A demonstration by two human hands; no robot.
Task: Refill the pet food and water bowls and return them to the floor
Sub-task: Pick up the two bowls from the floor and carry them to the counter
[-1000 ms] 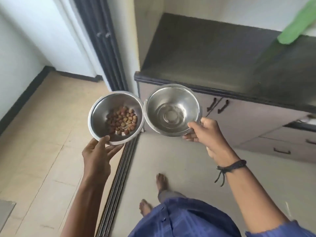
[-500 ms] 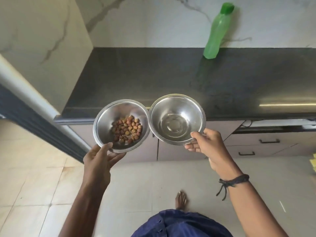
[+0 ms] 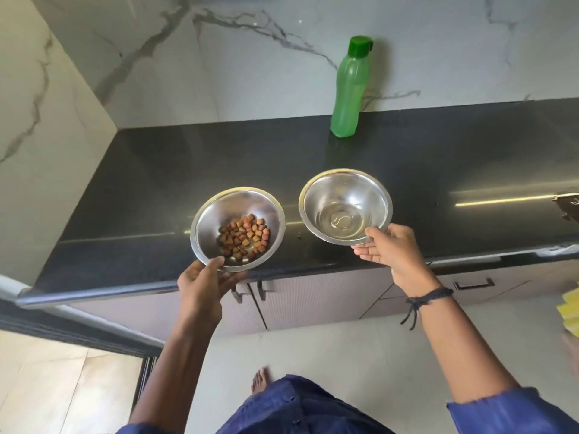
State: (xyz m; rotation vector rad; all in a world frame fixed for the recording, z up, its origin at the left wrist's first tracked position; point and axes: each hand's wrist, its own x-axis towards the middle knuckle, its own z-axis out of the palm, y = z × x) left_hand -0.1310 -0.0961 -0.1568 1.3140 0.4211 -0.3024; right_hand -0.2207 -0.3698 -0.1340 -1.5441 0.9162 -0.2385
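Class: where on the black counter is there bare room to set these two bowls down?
Bare counter runs from the left marble wall to the green bottle, behind the food bowl. More lies right of the water bowl, up to the metal fitting at the picture's edge. Crowded only around the bottle.

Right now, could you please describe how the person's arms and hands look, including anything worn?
Both the left hand and right hand are bare, without gloves or visible rings. A dark knotted cord bracelet with loose dangling ends circles the right wrist. A blue sleeve with a frayed edge begins near the right elbow.
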